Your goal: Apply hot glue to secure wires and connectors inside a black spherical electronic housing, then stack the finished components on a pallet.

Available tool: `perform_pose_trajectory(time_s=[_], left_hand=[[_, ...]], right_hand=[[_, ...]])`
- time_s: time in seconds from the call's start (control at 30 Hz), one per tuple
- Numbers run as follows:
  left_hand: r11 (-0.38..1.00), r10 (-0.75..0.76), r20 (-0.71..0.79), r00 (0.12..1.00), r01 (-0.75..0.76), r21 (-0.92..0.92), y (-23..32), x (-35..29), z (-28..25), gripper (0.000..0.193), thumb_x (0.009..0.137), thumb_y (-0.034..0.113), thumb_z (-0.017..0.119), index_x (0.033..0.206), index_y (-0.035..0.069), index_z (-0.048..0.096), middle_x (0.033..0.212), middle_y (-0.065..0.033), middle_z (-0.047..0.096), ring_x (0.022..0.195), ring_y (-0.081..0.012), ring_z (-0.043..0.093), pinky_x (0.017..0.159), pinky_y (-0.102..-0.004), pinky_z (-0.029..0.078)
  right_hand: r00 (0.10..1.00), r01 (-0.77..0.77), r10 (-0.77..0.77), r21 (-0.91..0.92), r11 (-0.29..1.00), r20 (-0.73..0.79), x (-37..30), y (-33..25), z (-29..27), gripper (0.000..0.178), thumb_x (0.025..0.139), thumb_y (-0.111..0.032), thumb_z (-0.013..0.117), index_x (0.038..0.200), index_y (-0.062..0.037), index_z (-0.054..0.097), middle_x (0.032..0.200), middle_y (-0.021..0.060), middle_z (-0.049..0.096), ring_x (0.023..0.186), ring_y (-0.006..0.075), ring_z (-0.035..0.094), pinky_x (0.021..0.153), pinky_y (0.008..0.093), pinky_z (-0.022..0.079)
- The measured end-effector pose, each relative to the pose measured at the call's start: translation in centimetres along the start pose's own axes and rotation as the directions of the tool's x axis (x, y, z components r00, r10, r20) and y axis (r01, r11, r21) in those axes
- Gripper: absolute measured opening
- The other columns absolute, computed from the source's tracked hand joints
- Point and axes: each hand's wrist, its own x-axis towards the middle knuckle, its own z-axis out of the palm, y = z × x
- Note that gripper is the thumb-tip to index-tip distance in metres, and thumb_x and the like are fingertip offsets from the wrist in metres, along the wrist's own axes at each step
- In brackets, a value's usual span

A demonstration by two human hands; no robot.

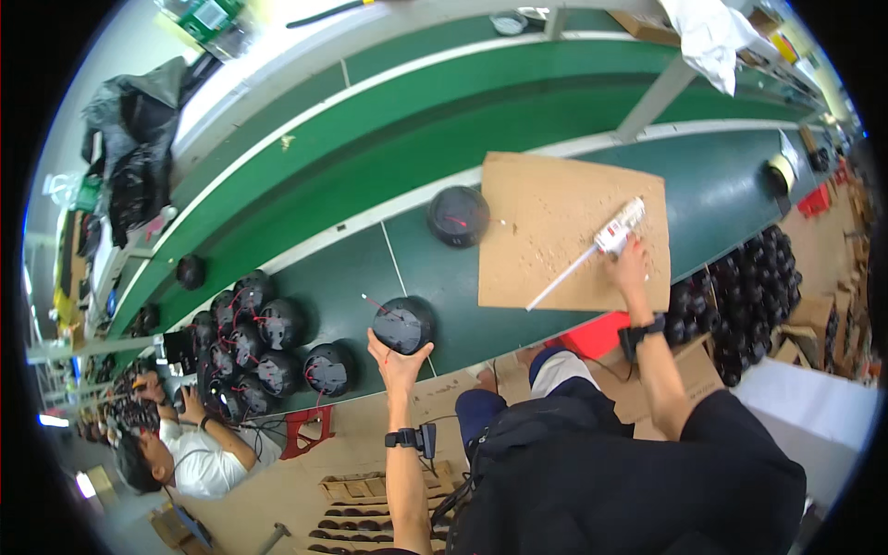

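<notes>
The left grip (400, 368) clasps the black dome (405, 324) just beyond it; the right grip (630, 266) is closed on the white tube (622, 225) above it. A loose hold could let the rounded dome roll.

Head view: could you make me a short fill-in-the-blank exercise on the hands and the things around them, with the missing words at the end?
1. The person's ____ hand is at the tube.
2. The tube's long nozzle is coloured ____.
3. The other hand holds a round shell whose thin wire is ____.
4. In the picture, the cluster of shells lies to the ____ of that held shell.

Missing words: right; white; red; left.
</notes>
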Motion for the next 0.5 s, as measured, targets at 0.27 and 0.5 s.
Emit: perform_pose_trajectory(time_s=[0.27,0.5], left_hand=[[0.999,-0.039,-0.136,0.990,0.039,-0.004,0.2,-6.4,-4.5,0.126,0.048,0.027,0.095,0.145,-0.005,0.021,0.141,-0.0234,0.034,0.131,-0.0377,0.039,0.109,-0.0441,0.038],[0.994,-0.109,-0.384,0.917,0.093,-0.060,-0.6,-19.6,-9.4,0.129,0.047,0.035,0.094,0.147,0.001,0.021,0.143,-0.0217,0.033,0.134,-0.0377,0.038,0.107,-0.0454,0.043]], right_hand=[[0.705,0.569,-0.709,0.585,0.578,0.015,-2.4,-16.9,1.3,0.107,0.066,-0.027,0.083,0.150,0.0007,0.022,0.152,0.0278,0.026,0.142,0.0429,0.024,0.116,0.0467,0.025],[0.544,0.741,-0.830,0.536,0.404,-0.127,-0.5,-26.2,4.8,0.116,0.057,-0.039,0.090,0.147,0.0031,0.029,0.145,0.0253,0.037,0.133,0.0397,0.037,0.111,0.0472,0.031]])
